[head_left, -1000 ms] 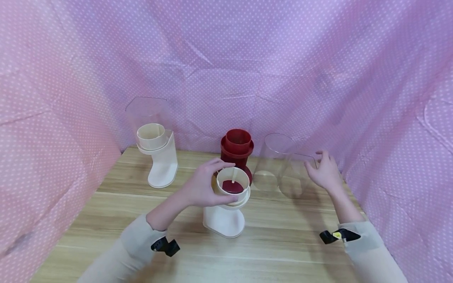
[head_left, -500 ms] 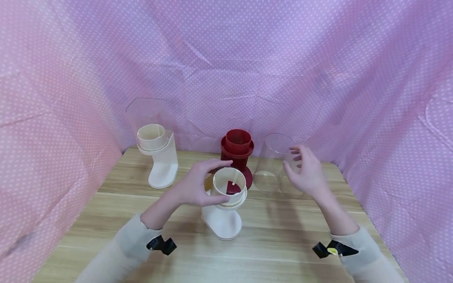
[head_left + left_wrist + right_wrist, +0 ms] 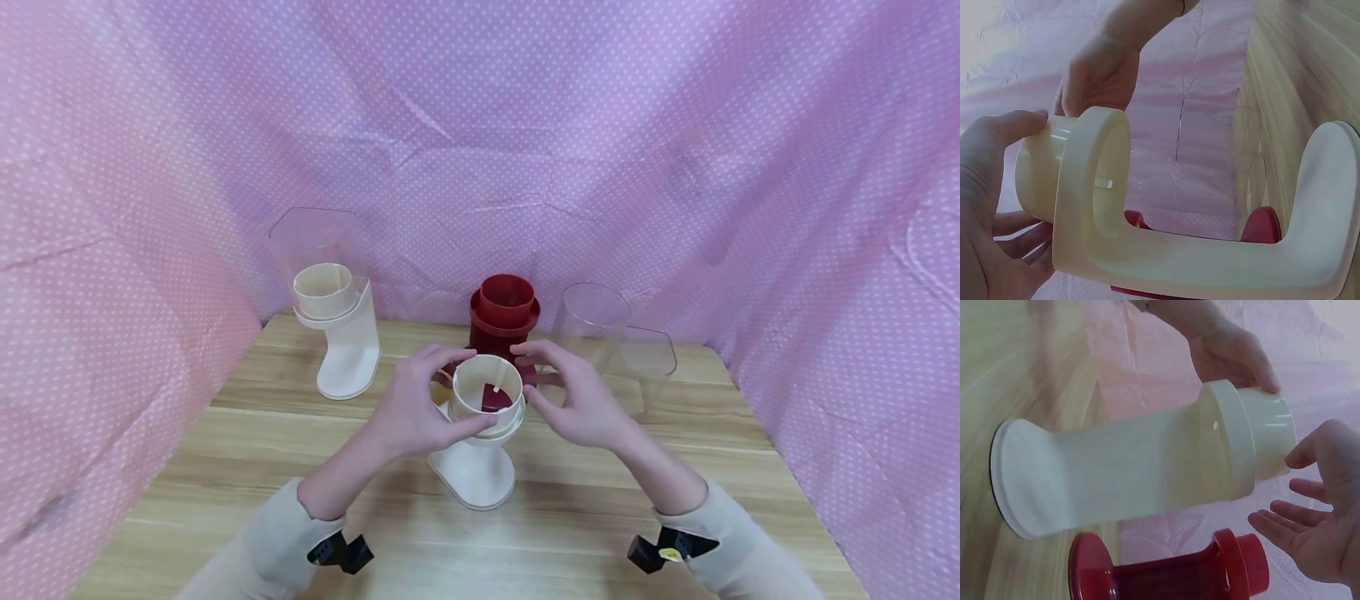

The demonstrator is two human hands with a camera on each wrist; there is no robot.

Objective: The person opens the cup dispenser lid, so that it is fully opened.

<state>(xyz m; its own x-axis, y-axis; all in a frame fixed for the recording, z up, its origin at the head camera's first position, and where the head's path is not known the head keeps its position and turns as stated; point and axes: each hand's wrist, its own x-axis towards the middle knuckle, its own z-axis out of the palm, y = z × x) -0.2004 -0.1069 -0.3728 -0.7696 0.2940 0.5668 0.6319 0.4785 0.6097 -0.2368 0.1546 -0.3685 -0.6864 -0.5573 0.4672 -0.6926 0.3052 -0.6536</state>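
A white stand (image 3: 480, 479) with a ring-shaped holder stands at the middle of the table. A short cream cylinder (image 3: 468, 379) sits in its ring, open at the top. My left hand (image 3: 412, 408) grips this cylinder from the left, thumb on the near side and fingers on the far side; the left wrist view shows the thumb on the cylinder's wall (image 3: 1041, 169). From the right comes my right hand (image 3: 573, 400), fingers spread and bent. In the right wrist view its thumb tip is right at the cylinder's edge (image 3: 1272, 431), while the other fingers (image 3: 1300, 512) stay apart from it.
Behind stands a red stand of like shape (image 3: 506, 304), partly hidden. Two clear tubes (image 3: 592, 308) stand at the right rear, one with an angled top (image 3: 648, 350). At left rear is another white stand (image 3: 348, 350) with a clear tube (image 3: 315, 229). Polka-dot cloth (image 3: 480, 183) surrounds the table.
My right hand has moved left, from beside the clear tubes to the cream cylinder. My left hand has kept its grip, and the white stand has shifted slightly left.
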